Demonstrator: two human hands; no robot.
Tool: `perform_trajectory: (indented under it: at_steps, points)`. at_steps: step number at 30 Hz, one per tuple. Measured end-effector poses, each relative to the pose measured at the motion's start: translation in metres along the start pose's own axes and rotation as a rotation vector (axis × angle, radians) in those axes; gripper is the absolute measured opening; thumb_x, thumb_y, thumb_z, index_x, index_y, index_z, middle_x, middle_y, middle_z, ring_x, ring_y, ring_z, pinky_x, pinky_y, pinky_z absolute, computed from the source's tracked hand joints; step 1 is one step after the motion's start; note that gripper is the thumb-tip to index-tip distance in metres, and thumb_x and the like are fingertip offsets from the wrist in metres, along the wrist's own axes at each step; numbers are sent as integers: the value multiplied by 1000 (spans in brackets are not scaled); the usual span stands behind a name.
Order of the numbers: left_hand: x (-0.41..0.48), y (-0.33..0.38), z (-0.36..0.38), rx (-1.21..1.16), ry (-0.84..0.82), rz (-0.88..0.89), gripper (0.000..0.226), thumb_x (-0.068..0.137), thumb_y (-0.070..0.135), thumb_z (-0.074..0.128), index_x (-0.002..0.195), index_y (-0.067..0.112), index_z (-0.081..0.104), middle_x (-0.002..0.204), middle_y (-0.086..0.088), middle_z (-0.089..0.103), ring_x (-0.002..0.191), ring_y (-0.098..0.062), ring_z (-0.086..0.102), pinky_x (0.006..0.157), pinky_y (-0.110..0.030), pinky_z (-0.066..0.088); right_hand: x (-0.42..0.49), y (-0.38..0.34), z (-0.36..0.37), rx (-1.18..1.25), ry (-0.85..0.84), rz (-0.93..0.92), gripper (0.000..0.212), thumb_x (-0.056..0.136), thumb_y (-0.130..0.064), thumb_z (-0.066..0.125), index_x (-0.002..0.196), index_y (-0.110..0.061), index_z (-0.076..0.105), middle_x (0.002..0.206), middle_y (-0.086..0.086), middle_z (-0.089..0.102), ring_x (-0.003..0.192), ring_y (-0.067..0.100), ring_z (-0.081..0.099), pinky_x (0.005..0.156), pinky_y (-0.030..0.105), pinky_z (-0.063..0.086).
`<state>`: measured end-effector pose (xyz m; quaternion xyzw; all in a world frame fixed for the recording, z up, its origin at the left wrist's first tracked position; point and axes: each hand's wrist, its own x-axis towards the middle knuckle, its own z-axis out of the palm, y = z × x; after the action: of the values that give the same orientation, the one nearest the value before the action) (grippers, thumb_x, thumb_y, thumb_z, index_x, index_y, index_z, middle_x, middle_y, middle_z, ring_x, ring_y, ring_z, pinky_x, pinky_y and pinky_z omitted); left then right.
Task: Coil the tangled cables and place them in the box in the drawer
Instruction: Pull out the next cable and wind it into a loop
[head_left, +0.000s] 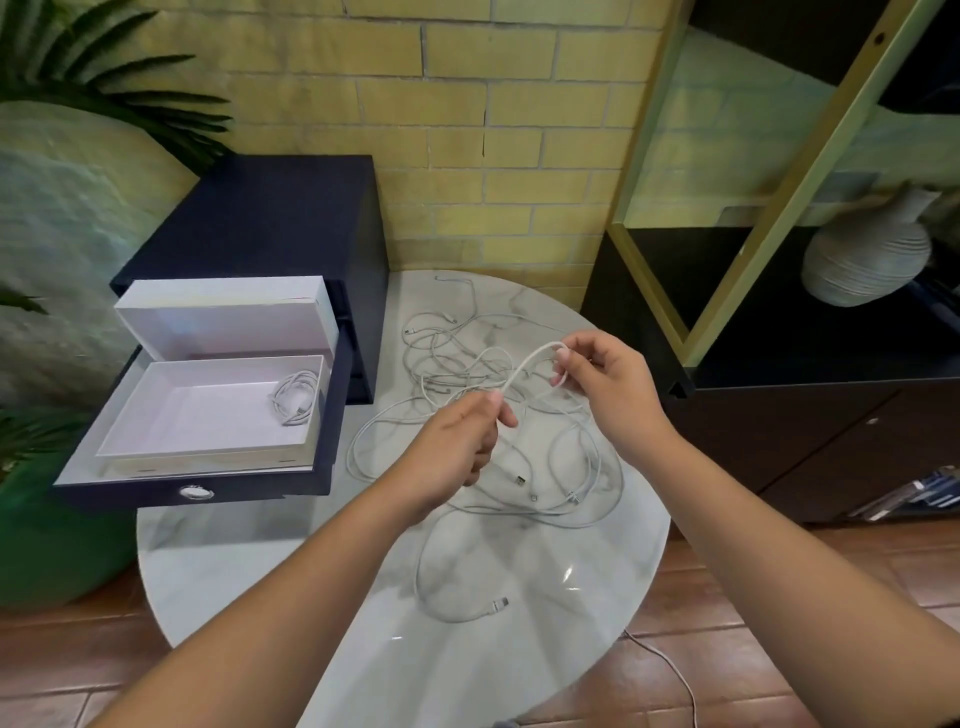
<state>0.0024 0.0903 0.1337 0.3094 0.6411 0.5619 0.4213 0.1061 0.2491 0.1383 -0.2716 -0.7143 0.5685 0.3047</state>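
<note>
A heap of tangled white cables (467, 358) lies on the round marble table (270, 551). My left hand (457, 447) pinches one white cable just above the heap. My right hand (602, 384) pinches the same cable farther along, where it bends into a loop (530, 364) between the two hands. To the left, a dark drawer (332, 415) stands pulled out with an open white box (208, 415) inside. One coiled white cable (296, 397) lies in the box's right corner.
The box lid (223, 317) stands upright behind the box, against the dark cabinet (270, 218). A black shelf unit with a ribbed vase (867, 254) is at the right. A plant in a green pot (47, 525) is at the left. One cable (670, 670) trails on the wooden floor.
</note>
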Motion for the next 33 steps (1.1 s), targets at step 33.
perform_trajectory:
  at_steps: [33]
  points:
    - [-1,-12,-20,347,5,30,30,103,24,38,106,15,66,75,5,66,64,-4,52,62,-10,41,-7,-33,7,-883,-430,-361,14,96,-22,52,94,-15,64,86,-6,60,82,13,54,71,32,46]
